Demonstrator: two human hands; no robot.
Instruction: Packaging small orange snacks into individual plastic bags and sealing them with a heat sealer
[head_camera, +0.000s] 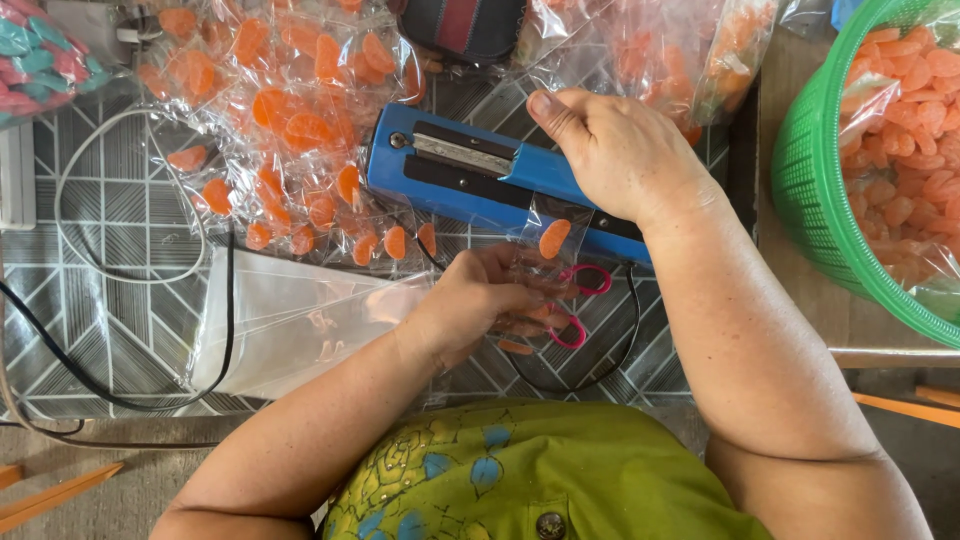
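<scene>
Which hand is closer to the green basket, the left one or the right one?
Right. The right hand presses on the blue heat sealer, just left of the green basket. The left hand holds a small clear bag farther away, lower left.

Sealer (470, 170) mid-table, filled packets (290, 110) left, basket (810, 170) right

Single head-worn view: the camera looked steeply down, from close range, onto the grey geometric-patterned worktop (120, 330) before the wearer.
</scene>
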